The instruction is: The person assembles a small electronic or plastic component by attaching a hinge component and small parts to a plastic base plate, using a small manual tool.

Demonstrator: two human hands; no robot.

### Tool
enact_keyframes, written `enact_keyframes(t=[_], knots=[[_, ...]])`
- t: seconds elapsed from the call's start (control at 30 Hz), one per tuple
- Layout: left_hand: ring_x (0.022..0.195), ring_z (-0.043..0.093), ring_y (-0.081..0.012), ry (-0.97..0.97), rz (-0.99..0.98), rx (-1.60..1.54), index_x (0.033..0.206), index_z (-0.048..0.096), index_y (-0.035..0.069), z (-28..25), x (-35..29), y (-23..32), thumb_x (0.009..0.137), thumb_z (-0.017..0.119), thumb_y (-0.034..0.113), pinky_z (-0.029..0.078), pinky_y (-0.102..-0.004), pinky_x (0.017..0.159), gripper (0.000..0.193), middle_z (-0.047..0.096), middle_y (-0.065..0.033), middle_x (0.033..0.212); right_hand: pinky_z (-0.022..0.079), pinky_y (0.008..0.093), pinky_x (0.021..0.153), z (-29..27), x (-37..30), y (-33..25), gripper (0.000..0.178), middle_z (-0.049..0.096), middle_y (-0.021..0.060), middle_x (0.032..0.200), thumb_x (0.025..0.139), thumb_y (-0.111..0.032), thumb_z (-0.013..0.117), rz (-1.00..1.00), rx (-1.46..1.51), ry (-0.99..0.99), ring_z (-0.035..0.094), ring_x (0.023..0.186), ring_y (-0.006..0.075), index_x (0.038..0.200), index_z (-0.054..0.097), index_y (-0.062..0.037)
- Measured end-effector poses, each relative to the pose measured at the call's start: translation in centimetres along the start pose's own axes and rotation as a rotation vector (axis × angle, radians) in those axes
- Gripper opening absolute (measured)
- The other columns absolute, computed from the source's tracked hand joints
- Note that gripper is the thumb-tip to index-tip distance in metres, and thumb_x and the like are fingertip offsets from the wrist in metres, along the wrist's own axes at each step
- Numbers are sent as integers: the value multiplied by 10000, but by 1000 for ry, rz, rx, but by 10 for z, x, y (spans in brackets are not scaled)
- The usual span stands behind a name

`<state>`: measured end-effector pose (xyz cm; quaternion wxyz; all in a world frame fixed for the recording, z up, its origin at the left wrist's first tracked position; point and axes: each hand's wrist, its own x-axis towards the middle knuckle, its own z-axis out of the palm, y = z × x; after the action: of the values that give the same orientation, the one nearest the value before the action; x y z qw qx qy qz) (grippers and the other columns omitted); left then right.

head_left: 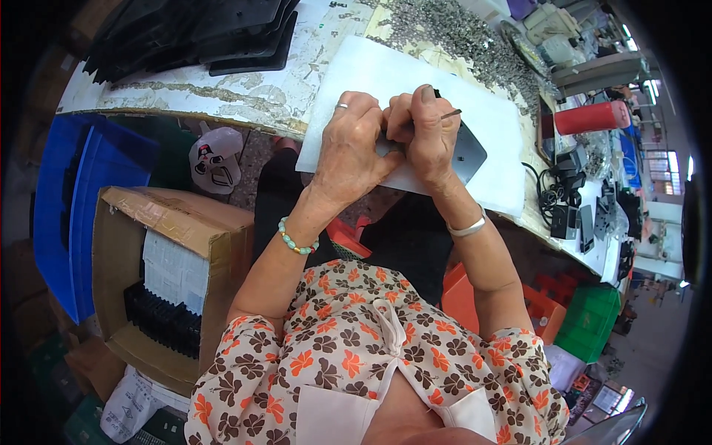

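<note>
Right hand [430, 137] is curled round a slim dark rod [450, 114]; left hand [352, 144] has bent fingers, can't tell if they're pinching anything; the dark grey panel [469, 154] sits right under the fingers, looks stiff, light, maybe slippery, so I'd grab its edges; white foam sheet [493, 178] beneath; loose metal hardware [475, 41] beyond the fingertips.

The panel [472, 144] is grey, the foam sheet [498, 182] white, the worktop [285, 85] white with brown mottling. Orange and brown flowers pattern the cream blouse [348, 334]. The tub [95, 215] is blue, the crate [589, 326] green, the cylinder [589, 119] red.
</note>
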<state>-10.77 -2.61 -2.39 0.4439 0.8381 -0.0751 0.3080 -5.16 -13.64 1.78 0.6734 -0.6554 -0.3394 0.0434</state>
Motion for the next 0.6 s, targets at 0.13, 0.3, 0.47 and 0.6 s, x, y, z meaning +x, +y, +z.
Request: enact_keyframes(t=[0.13,0.3,0.47,0.6], knots=[[931,551,-336,10,21,33,792,601,-28,-1,1,2,565,784,34,486,-431,785,298,571,-144,881,296,263,451,-10,4,12,647,483,19,521,1057,-404,366,57,211,69,381,474,82,554,514,-25],[937,553,-342,37,34,33,784,602,-22,2,0,2,565,793,35,485,-432,790,296,569,-155,887,214,276,446,-17,0,12,627,374,38,486,1057,-369,334,-9,452,129,247,466,92,531,401,-33],[921,544,-343,15,-4,10,763,594,-17,1,0,2,561,793,24,482,-431,785,287,558,-150,880,274,270,456,-11,-5,11,644,440,49,484,1052,-361,337,-61,334,-22,341,463,107,521,457,-18],[910,539,-344,40,29,-9,761,591,-18,1,-1,0,560,793,21,483,-432,779,287,552,-144,872,309,260,464,-11,-4,4,636,521,32,519,1049,-364,354,-40,132,-107,408,481,90,555,536,-7]])
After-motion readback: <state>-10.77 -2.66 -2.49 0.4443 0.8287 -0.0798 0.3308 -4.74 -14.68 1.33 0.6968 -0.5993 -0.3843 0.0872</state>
